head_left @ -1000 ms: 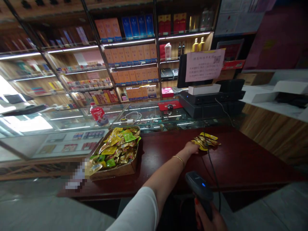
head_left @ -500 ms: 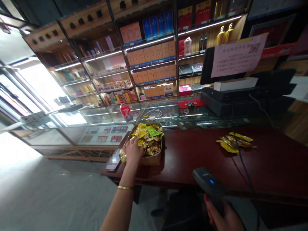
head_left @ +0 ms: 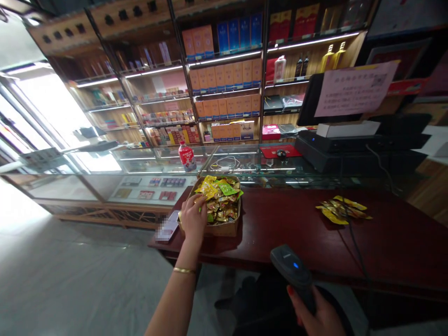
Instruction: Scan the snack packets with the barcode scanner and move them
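Note:
My left hand point(head_left: 193, 218) reaches over the left edge of an open cardboard box point(head_left: 221, 229), its fingers curled down at the packets. What those fingers hold, if anything, is hidden. Inside the box lie many small foil snack packets point(head_left: 224, 205), mostly gold, with a yellow packet point(head_left: 207, 186) and a green packet point(head_left: 227, 187) on top. At the lower right, my right hand point(head_left: 317, 312) is wrapped around the handle of a dark barcode scanner point(head_left: 292, 268) with a lit blue light. The scanner is held in front of the table's near edge.
Several yellow-gold packets point(head_left: 341, 210) lie on the dark red table point(head_left: 273, 217) at right, with a black cable point(head_left: 355, 242) across them. A phone point(head_left: 170, 226) lies left of the box. Behind stand a red-labelled bottle point(head_left: 187, 156), glass counter point(head_left: 140, 163) and monitor point(head_left: 311, 100).
My left hand has shifted slightly at the box's left side, with its fingers more curled. The scanner in my right hand has moved a little left. The view has shifted slightly.

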Demonstrator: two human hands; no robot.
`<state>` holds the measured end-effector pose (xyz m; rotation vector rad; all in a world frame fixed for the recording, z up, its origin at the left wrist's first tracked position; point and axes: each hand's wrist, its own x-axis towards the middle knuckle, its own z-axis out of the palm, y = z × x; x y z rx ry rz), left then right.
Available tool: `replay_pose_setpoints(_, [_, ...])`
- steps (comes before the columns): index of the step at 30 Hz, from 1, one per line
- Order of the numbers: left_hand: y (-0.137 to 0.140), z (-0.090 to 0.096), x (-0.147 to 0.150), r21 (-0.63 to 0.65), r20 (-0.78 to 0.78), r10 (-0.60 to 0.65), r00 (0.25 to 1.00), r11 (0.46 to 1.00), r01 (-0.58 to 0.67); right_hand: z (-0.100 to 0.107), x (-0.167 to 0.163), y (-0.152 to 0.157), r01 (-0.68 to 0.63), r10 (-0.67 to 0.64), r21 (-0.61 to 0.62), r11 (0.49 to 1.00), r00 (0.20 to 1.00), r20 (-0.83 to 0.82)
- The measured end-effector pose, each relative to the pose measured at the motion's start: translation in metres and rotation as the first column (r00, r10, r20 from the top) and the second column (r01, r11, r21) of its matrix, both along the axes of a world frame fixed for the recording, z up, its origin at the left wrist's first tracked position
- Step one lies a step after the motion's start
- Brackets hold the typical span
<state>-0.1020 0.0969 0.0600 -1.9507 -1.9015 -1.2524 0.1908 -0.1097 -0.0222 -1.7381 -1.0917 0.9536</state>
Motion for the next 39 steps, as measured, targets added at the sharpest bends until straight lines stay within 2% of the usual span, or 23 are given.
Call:
replay_pose_setpoints(1, [-0.011,-0.005,0.012,0.057,0.069,-0.056,0.996,0.997,0.052,0.000,0.001,0.000,-0.003,0.003,-0.012,1.000,1.000,-0.004])
replay_pose_setpoints(3, [-0.033,-0.023,0.041,0.138,0.152,-0.252,0.956,0.963,0.232,-0.001,0.004,0.001,0.012,-0.012,-0.011,1.000,1.000,-0.002])
replay_pose_setpoints(4, [-0.043,-0.037,0.057,0.142,0.151,-0.360,0.921,0.930,0.340,-0.002,0.006,0.002,0.021,-0.021,-0.004,1.000,1.000,0.001])
replay_pose_setpoints(6, [-0.059,-0.068,0.086,0.069,0.146,-0.520,0.841,0.854,0.516,-0.003,0.009,0.003,0.030,-0.030,0.014,0.999,1.000,0.004])
replay_pose_setpoints(9, [-0.070,-0.112,0.113,-0.034,0.149,-0.615,0.774,0.780,0.625,-0.003,0.013,0.001,0.058,-0.059,0.057,0.997,0.998,0.005])
replay_pose_setpoints(12, [-0.072,-0.135,0.117,-0.083,0.158,-0.620,0.769,0.767,0.636,-0.004,0.017,-0.003,0.089,-0.090,0.071,0.994,0.996,0.010])
replay_pose_setpoints(15, [-0.072,-0.138,0.112,-0.129,0.195,-0.619,0.761,0.753,0.646,-0.010,0.021,-0.006,0.091,-0.093,0.053,0.994,0.995,0.028])
replay_pose_setpoints(19, [-0.071,-0.129,0.111,-0.177,0.289,-0.604,0.743,0.728,0.662,-0.018,0.023,-0.006,0.074,-0.076,0.050,0.996,0.997,0.025])
replay_pose_setpoints(24, [-0.059,-0.113,0.128,-0.259,0.391,-0.396,0.831,0.819,0.512,-0.012,0.019,-0.004,0.059,-0.060,0.034,0.998,0.998,0.019])
replay_pose_setpoints(26, [-0.051,-0.109,0.135,-0.353,0.409,-0.348,0.844,0.792,0.498,-0.008,0.018,-0.002,0.054,-0.054,0.028,0.998,0.998,0.022])
replay_pose_setpoints(29, [-0.042,-0.109,0.140,-0.456,0.412,-0.355,0.839,0.717,0.527,-0.005,0.016,0.001,0.036,-0.036,0.027,0.999,0.999,0.005])
replay_pose_setpoints(31, [-0.039,-0.113,0.138,-0.440,0.426,-0.396,0.813,0.695,0.569,-0.005,0.016,0.003,0.021,-0.020,0.032,0.999,0.999,-0.033])
replay_pose_setpoints(36, [-0.042,-0.122,0.126,-0.207,0.456,-0.616,0.642,0.628,0.750,-0.005,0.015,0.012,0.013,-0.006,0.028,1.000,0.966,-0.257])
replay_pose_setpoints(39, [-0.044,-0.122,0.123,-0.172,0.463,-0.636,0.617,0.619,0.766,-0.002,0.013,0.018,0.047,-0.041,0.010,0.999,0.939,-0.342])
